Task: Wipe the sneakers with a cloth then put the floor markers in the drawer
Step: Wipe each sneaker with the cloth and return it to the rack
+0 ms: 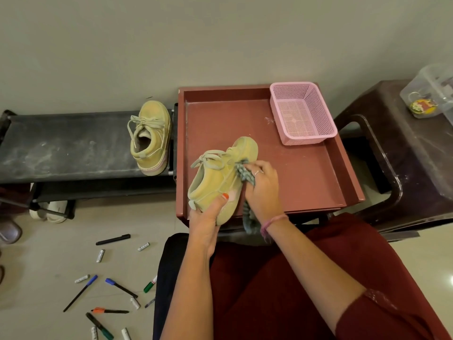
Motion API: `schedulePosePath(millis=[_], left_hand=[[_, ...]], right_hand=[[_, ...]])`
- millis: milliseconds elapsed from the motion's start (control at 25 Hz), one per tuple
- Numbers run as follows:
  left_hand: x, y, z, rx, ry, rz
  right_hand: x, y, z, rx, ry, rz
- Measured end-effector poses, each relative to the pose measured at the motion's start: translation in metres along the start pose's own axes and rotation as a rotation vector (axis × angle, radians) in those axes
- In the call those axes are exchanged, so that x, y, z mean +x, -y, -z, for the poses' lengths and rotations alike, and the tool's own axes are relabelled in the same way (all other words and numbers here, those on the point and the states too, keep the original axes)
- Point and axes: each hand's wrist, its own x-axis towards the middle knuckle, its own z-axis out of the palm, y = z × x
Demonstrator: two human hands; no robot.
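A yellow-green sneaker (215,177) lies tilted in the open reddish-brown drawer (301,173). My left hand (208,214) grips its heel end, thumb on the side. My right hand (262,187) holds a grey checked cloth (245,174) against the shoe's side near the laces; the cloth's tail hangs down below my wrist. The second sneaker (152,136) stands on the black shoe rack (66,146) to the left. Several markers (115,285) and pens lie scattered on the floor at lower left.
A pink mesh basket (302,114) sits in the drawer's far right corner. A dark plastic stool (402,153) with a clear container (431,92) stands to the right. White shoes (49,211) sit under the rack. My red-clothed lap fills the lower right.
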Motion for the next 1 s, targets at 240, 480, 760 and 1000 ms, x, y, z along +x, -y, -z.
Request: schedulePosePath(millis=[240, 480, 760, 1000], left_hand=[[0.002, 0.005, 0.003, 0.163, 0.050, -0.061], [0.005, 0.006, 0.004, 0.217, 0.017, -0.083], [0.007, 0.008, 0.007, 0.227, 0.046, -0.094], [0.011, 0.012, 0.010, 0.369, -0.002, -0.112]], right_hand=[[0.091, -0.029, 0.007, -0.178, 0.142, -0.209], [0.059, -0.014, 0.001, -0.192, 0.079, -0.230], [0.002, -0.006, -0.001, -0.022, 0.029, -0.083], [0.080, -0.029, 0.003, -0.330, 0.258, -0.028]])
